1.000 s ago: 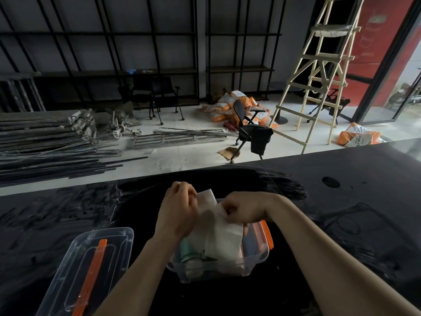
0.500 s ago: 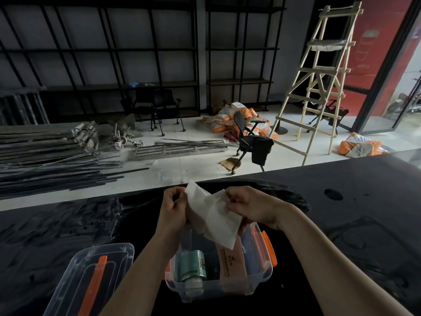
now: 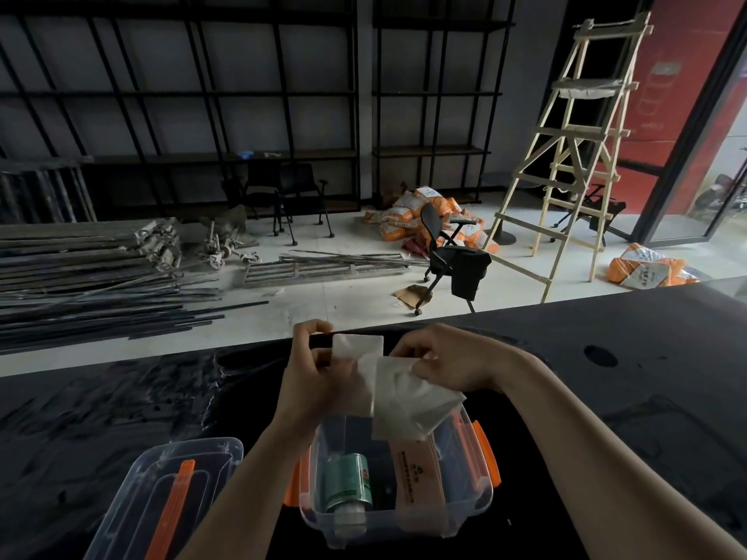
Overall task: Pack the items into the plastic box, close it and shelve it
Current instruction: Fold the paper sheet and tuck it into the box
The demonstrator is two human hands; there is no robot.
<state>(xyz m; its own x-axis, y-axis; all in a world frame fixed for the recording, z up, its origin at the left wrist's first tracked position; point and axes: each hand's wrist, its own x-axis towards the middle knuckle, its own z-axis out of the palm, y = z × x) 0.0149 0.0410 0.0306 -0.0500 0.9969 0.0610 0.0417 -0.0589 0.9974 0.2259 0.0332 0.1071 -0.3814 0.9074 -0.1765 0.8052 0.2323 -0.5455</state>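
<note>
A clear plastic box (image 3: 483, 501) with orange side latches stands open on the black table, near the front edge. Inside it lie a green-labelled bottle (image 3: 347, 483) and a tan paper packet (image 3: 418, 480). Above the box's far side, my left hand (image 3: 311, 377) and my right hand (image 3: 448, 363) both grip a white cloth (image 3: 398, 394), folded into overlapping panels that hang toward the box. The box's clear lid (image 3: 133, 503), with an orange handle strip, lies flat to the left of the box.
The black table (image 3: 606, 398) stretches wide to both sides. Beyond it are a floor with metal bars (image 3: 101, 284), a black office chair (image 3: 448, 252), orange sacks (image 3: 408, 220), a wooden ladder (image 3: 574, 155) and dark shelving (image 3: 242, 115) along the back wall.
Both hands have lifted the white cloth up out of the box and spread it apart, uncovering the bottle and packet. The view has tilted slightly upward.
</note>
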